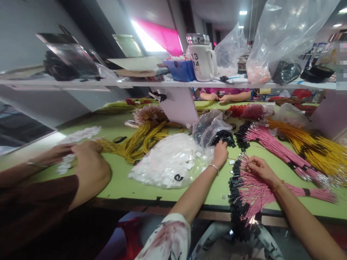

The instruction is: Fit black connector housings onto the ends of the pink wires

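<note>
My left hand (pixel 221 153) reaches to a pile of small black plastic connectors (pixel 226 137) beside an open clear bag (pixel 207 126). Its fingers are pinched together at the pile's near edge, and what lies between them is hidden. My right hand (pixel 258 169) is closed on a pink wire near its bare end, over a fanned-out bundle of pink wires (pixel 255 196). Many of these wires end in black connectors (pixel 235 195), which hang over the table's front edge. A clear bag of small white plastic connectors (pixel 165 162) lies left of my left forearm.
At left, a co-worker's hands (pixel 86 148) are near yellow wires (pixel 143 141) and loose white pieces (pixel 81 134). More pink wires (pixel 282 148) and yellow wires (pixel 311 151) lie at right. A low shelf (pixel 151 83) with a mug (pixel 202 59) spans above. Another person (pixel 225 94) sits opposite.
</note>
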`<state>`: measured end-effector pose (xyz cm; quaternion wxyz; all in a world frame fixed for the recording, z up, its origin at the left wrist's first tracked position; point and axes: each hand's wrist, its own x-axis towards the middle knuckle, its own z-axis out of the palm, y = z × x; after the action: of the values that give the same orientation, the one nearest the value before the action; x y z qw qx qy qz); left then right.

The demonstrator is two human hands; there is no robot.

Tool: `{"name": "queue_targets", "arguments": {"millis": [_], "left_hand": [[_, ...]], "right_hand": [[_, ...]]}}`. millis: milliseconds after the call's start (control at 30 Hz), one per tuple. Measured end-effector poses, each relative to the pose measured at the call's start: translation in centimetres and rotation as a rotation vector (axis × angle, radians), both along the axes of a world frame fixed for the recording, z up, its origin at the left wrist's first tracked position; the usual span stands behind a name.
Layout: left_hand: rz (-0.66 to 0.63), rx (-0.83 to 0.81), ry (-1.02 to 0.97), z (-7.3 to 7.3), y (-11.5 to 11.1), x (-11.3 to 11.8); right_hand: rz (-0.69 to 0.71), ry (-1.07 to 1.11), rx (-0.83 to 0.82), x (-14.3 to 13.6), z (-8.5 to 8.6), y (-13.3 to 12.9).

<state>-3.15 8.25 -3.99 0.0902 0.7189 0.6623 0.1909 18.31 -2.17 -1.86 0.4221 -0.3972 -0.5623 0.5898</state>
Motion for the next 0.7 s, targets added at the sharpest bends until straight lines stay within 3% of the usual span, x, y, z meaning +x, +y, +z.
{"name": "queue_targets", "arguments": {"millis": [200,400,467,533,633,700], "left_hand": [[0.009,-0.032,0.032,-0.1,-1.0,-0.1],[-0.003,-0.034,-0.165,0.1,-1.6,-0.5],[-0.005,-0.005,-0.350,0.4,-2.1,-0.4],[0.003,-0.057,-0.657,0.9,-3.0,0.0],[-0.016,-0.324,-1.162,1.8,-4.8,1.1],[-0.026,-0.512,-1.371,2.4,-6.2,1.7]], "right_hand": [[-0.065,-0.063,0.013,-0.6,-0.2,0.1],[-0.083,-0.112,0.044,-0.6,-0.3,0.2],[-0.059,-0.116,0.067,-0.5,-0.4,0.2],[-0.057,-0.131,0.093,-0.5,-0.4,0.2],[-0.107,-0.165,0.142,-0.5,-0.6,0.2],[-0.139,-0.173,0.164,-0.6,-0.8,0.1]]}}
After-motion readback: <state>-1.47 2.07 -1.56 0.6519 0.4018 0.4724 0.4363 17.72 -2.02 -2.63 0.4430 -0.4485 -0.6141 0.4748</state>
